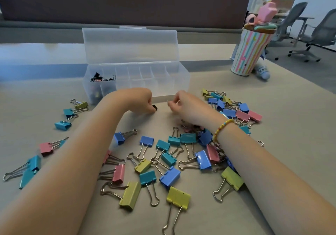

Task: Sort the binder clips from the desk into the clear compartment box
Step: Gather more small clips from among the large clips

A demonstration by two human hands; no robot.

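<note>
Just before the clear compartment box [136,78], the left hand [141,99] pinches a small black clip [154,107]; the right hand [183,104] curls, contents unclear. The shallow pinch risks dropping the clip among the coloured clips [163,162] nearer the person.

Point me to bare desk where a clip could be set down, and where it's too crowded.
Free: the strip between the left hand and right hand, just before the clear box; also the desk right of the clip pile, below the striped cup. Crowded: the binder clips between the forearms.
</note>
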